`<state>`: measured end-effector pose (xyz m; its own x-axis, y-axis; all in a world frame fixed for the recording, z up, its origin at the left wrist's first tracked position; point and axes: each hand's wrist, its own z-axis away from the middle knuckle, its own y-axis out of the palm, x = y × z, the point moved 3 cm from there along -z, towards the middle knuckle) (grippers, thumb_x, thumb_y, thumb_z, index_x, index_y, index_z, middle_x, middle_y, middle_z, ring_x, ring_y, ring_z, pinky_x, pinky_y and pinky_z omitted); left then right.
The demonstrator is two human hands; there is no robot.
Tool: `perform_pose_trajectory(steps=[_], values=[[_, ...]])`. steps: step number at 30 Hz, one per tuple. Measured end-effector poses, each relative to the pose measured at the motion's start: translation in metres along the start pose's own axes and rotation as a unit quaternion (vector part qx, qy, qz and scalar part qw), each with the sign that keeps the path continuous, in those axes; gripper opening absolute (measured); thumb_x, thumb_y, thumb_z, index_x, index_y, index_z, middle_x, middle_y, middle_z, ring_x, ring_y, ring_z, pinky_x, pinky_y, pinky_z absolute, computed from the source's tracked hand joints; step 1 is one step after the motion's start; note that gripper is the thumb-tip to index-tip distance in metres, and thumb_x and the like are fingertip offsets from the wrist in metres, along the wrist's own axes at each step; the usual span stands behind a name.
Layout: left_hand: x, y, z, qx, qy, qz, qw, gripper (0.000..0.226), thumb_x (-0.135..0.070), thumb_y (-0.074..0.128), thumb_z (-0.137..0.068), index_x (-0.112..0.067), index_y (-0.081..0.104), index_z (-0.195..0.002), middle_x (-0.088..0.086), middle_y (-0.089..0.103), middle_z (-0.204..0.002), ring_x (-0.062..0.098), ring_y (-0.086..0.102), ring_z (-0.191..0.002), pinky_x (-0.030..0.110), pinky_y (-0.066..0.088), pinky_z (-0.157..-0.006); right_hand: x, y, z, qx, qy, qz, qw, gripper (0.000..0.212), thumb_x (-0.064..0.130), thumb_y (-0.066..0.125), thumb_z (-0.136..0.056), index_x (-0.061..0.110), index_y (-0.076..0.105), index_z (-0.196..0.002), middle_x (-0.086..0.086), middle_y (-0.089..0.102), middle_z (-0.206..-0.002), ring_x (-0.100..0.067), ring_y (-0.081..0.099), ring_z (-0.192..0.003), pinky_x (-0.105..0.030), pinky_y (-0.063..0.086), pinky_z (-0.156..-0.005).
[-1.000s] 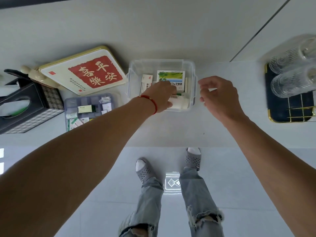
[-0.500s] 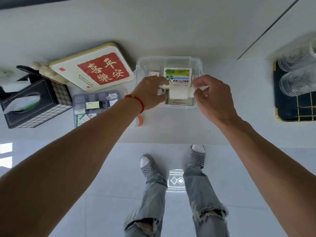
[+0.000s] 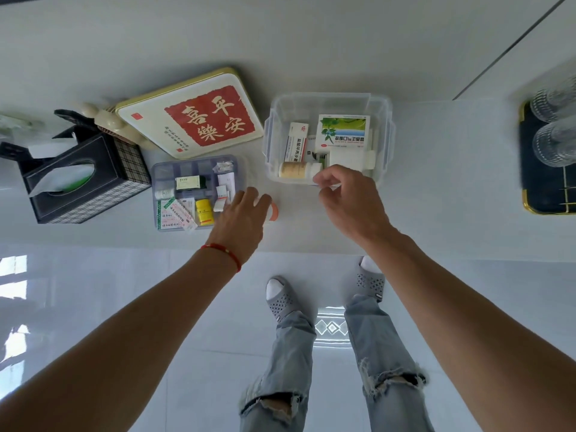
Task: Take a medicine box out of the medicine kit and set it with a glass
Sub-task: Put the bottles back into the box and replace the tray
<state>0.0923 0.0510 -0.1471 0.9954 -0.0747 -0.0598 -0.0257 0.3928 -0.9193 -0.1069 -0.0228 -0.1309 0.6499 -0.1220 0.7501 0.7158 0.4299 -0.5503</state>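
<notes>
The medicine kit is a clear plastic tub [image 3: 330, 99] at the back middle of the white counter. Inside lie a green-and-white medicine box [image 3: 343, 132], a narrow red-and-white box [image 3: 296, 145] and a tan-labelled bottle [image 3: 296, 170] on its side. My right hand [image 3: 349, 201] hovers at the tub's front rim, thumb and forefinger pinched on the bottle's white cap. My left hand [image 3: 243, 219] lies flat with fingers apart, left of the tub, over a clear lid with an orange handle [image 3: 275, 210]. Upturned glasses [image 3: 554, 145] stand far right on a dark gold-rimmed tray [image 3: 526, 182].
A lilac compartment tray [image 3: 162, 169] with several small medicines sits left of the tub. Behind it leans a cream tin with red characters [image 3: 193, 116]. A dark checked tissue box [image 3: 84, 179] is far left. The counter's front edge runs below my wrists.
Both hands held a white item over the tub half a second ago. My left hand has since pulled out and down-left onto the lid; the bottle now lies in the tub's front left.
</notes>
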Motion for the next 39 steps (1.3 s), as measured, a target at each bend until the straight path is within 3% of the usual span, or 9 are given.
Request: perform_pose_trajectory(steps=[3, 8, 15, 19, 22, 24, 29, 32, 39], values=[[0.002, 0.004, -0.007, -0.012, -0.023, 0.013, 1.000, 0.053, -0.008, 0.076, -0.080, -0.012, 0.055, -0.128, 0.013, 0.058, -0.126, 0.034, 0.059, -0.111, 0.047, 0.057, -0.088, -0.003, 0.005, 0.003, 0.002, 0.014, -0.001, 1.000, 0.023, 0.014, 0.059, -0.093, 0.017, 0.071, -0.112, 0.006, 0.072, -0.111, -0.010, 0.067, -0.091, -0.004, 0.039, -0.071], [0.002, -0.015, -0.002, -0.043, -0.027, 0.135, 0.989, 0.044, -0.016, 0.079, -0.075, -0.013, 0.063, -0.116, 0.009, 0.064, -0.108, 0.028, 0.064, -0.095, 0.044, 0.059, -0.084, -0.002, 0.011, 0.012, 0.025, 0.005, -0.023, 0.999, 0.018, 0.017, 0.059, -0.094, 0.020, 0.071, -0.108, 0.010, 0.072, -0.100, -0.007, 0.068, -0.088, -0.025, 0.056, -0.082], [-0.013, -0.113, -0.019, -0.124, -0.082, 0.366, 0.919, 0.039, -0.023, 0.071, -0.087, -0.020, 0.067, -0.126, -0.001, 0.068, -0.118, 0.011, 0.067, -0.100, 0.010, 0.054, -0.075, 0.012, -0.011, -0.001, -0.006, -0.041, -0.079, 0.996, 0.022, 0.012, 0.061, -0.093, 0.017, 0.072, -0.111, 0.009, 0.072, -0.104, 0.001, 0.063, -0.085, -0.001, 0.044, -0.074], [-0.012, -0.116, -0.079, -0.068, -0.136, 0.444, 0.883, 0.048, -0.037, 0.066, -0.084, -0.026, 0.065, -0.130, -0.002, 0.069, -0.117, 0.017, 0.074, -0.090, 0.038, 0.063, -0.079, 0.022, -0.019, -0.026, 0.029, -0.097, -0.026, 0.995, 0.039, 0.023, 0.072, -0.089, 0.014, 0.064, -0.126, 0.006, 0.067, -0.110, 0.000, 0.059, -0.089, -0.004, 0.042, -0.083], [-0.011, -0.102, -0.113, -0.049, -0.173, 0.493, 0.851, 0.054, -0.041, 0.072, -0.080, -0.020, 0.062, -0.128, 0.005, 0.066, -0.105, 0.023, 0.076, -0.082, 0.043, 0.064, -0.075, 0.018, -0.014, -0.058, 0.003, -0.058, 0.025, 0.998, 0.038, 0.038, 0.074, -0.084, 0.014, 0.067, -0.112, -0.001, 0.073, -0.101, -0.018, 0.067, -0.089, -0.033, 0.054, -0.081], [-0.008, -0.094, -0.131, -0.048, -0.213, 0.494, 0.841, 0.059, -0.046, 0.073, -0.074, -0.020, 0.060, -0.125, 0.006, 0.066, -0.105, 0.025, 0.076, -0.082, 0.043, 0.063, -0.076, 0.017, -0.008, -0.078, -0.001, -0.012, 0.057, 0.998, 0.034, 0.045, 0.068, -0.084, 0.015, 0.068, -0.097, -0.001, 0.072, -0.087, -0.021, 0.067, -0.078, -0.035, 0.054, -0.071], [-0.005, -0.098, -0.137, -0.118, -0.247, 0.368, 0.889, 0.034, -0.019, 0.060, -0.083, -0.017, 0.065, -0.117, 0.001, 0.067, -0.111, 0.020, 0.069, -0.095, 0.032, 0.056, -0.083, 0.016, 0.006, -0.108, 0.000, 0.072, 0.099, 0.992, 0.035, 0.039, 0.065, -0.085, 0.016, 0.046, -0.067, 0.002, 0.051, -0.063, -0.022, 0.054, -0.064, -0.026, 0.032, -0.052], [-0.001, -0.090, -0.127, -0.126, -0.234, 0.305, 0.915, 0.031, -0.012, 0.060, -0.087, -0.013, 0.066, -0.117, 0.002, 0.065, -0.115, 0.018, 0.058, -0.105, 0.022, 0.039, -0.080, 0.019, 0.020, -0.114, -0.030, 0.094, 0.102, 0.990, 0.028, 0.039, 0.062, -0.089, 0.012, 0.057, -0.085, -0.006, 0.063, -0.085, -0.027, 0.060, -0.080, -0.028, 0.037, -0.065], [-0.003, -0.063, -0.106, -0.086, -0.228, 0.314, 0.917, 0.045, -0.010, 0.062, -0.090, -0.014, 0.050, -0.134, 0.008, 0.060, -0.126, 0.025, 0.057, -0.115, 0.025, 0.043, -0.083, 0.022, 0.046, -0.114, -0.050, 0.123, 0.091, 0.987, 0.026, 0.032, 0.062, -0.094, 0.010, 0.065, -0.107, -0.008, 0.071, -0.102, -0.025, 0.067, -0.098, -0.027, 0.038, -0.070]])
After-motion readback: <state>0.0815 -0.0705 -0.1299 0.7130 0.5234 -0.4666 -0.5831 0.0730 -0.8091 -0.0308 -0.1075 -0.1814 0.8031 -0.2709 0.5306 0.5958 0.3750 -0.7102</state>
